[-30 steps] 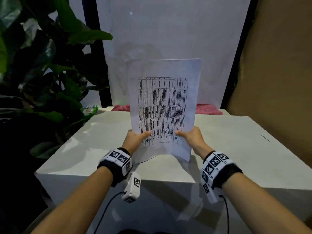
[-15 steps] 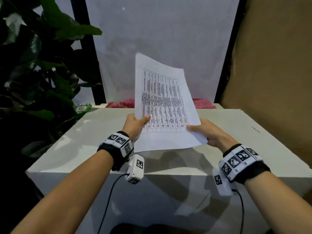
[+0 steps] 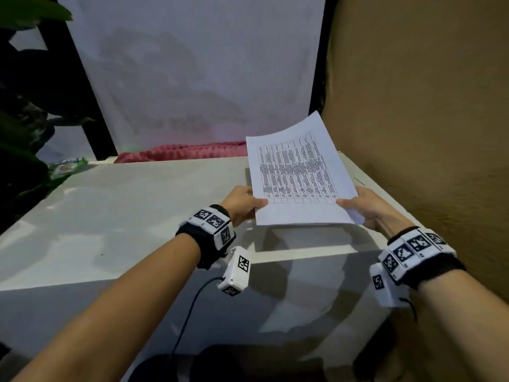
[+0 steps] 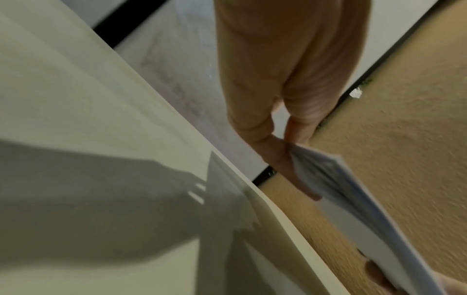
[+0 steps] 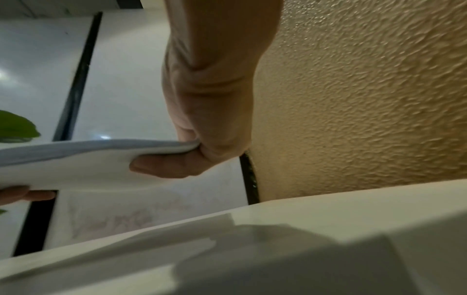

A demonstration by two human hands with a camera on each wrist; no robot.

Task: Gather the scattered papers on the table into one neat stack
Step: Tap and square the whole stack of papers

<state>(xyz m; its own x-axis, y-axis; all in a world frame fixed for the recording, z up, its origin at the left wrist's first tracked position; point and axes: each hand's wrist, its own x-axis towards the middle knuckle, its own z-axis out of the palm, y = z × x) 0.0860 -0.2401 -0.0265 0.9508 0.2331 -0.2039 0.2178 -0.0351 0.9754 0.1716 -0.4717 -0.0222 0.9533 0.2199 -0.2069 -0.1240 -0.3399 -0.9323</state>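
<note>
A stack of white papers, its top sheet printed with a table, is held tilted above the right part of the white table. My left hand pinches its near left corner, thumb on top. My right hand pinches its near right corner. The left wrist view shows the left hand gripping the papers edge-on. In the right wrist view the right hand has the thumb under the papers. No other loose sheets show on the table.
A tan textured wall stands close on the right. A white panel rises behind the table, with a pink cloth at its foot. Dark green plant leaves and a small green packet sit at the left.
The papers have swung from upright at the table's middle down and to the right, now lying flatter near the tan wall. Both hands kept their grip and moved right with them.
</note>
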